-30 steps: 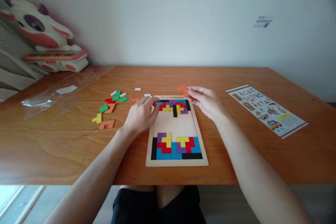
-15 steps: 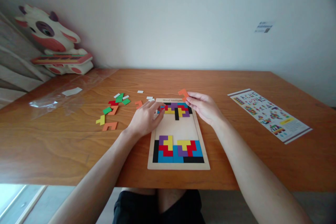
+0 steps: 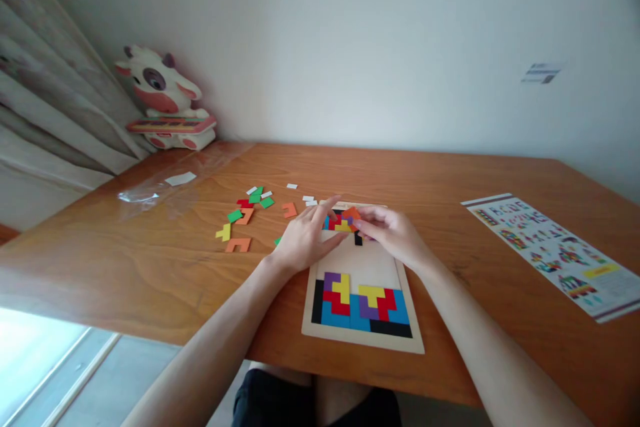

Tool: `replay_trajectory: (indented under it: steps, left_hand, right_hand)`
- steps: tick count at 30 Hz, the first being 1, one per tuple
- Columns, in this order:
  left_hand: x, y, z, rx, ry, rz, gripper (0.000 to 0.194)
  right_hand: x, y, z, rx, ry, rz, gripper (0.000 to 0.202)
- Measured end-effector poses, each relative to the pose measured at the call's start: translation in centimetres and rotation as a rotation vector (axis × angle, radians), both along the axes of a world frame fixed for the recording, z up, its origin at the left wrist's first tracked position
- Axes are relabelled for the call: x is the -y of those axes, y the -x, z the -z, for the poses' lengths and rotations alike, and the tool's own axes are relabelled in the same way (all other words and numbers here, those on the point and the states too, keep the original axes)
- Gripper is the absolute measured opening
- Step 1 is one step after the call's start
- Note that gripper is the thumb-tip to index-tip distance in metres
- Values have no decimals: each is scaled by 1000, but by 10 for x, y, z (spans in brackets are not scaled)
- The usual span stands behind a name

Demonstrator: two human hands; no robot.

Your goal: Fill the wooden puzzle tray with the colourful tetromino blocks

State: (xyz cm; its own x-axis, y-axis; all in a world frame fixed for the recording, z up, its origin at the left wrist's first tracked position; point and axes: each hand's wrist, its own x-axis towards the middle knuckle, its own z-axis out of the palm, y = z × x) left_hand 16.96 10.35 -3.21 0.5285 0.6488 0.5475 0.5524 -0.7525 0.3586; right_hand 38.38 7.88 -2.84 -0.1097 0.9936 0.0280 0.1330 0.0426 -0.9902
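Pinching the orange piece (image 3: 351, 214) in your right hand (image 3: 393, 235), fingertips at frame centre over the puzzle board (image 3: 361, 340) top rows; left hand (image 3: 305, 240) w/ fingers spread, resting beside it, holding nothing.

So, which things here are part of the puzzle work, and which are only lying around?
In use:
- puzzle board
- orange piece, held by right hand
- left hand at the board's top rows
- loose pieces

Lying about:
- printed sheet
- cow toy
- clear plastic wrap
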Motion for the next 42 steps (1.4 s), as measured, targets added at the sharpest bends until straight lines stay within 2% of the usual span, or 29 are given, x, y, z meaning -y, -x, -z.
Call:
replay_trajectory:
  steps: [3, 7, 14, 21, 23, 26, 29, 31, 35, 39, 42]
  left_hand:
    - [1, 0, -1, -39, -6, 15, 54]
    - [3, 0, -3, -79, 13, 54, 44]
    - [3, 1, -3, -59, -33, 73, 50]
    - [3, 0, -3, -80, 4, 64, 46]
    - [-1, 4, -5, -118, -13, -27, 45]
    - [-10, 18, -10, -208, -30, -356, 32]
    - [-18, 35, -16, -369, 58, -650, 31]
    - [-20, 43, -19, -452, 147, -766, 37]
    - [-18, 49, -22, -512, 249, -861, 44]
    - [-20, 58, -22, -468, 202, -900, 54]
    - [-29, 77, -20, -403, 213, -965, 51]
  right_hand:
    - [3, 6, 1, 94, -39, -47, 29]
    - [4, 11, 0, 111, -69, -21, 28]
    - [7, 17, 2, 110, -109, 26, 29]
    - [11, 25, 0, 129, -158, 35, 26]
    - [10, 24, -1, 127, -183, 80, 29]
    - [6, 17, 0, 112, -202, 210, 35]
    - [1, 7, 3, 89, -185, 314, 37]
    - [-2, 2, 5, 78, -171, 348, 37]
    - [-2, 0, 6, 81, -164, 357, 36]
    - [-2, 1, 4, 92, -176, 353, 34]
    - [-4, -2, 5, 76, -168, 377, 35]
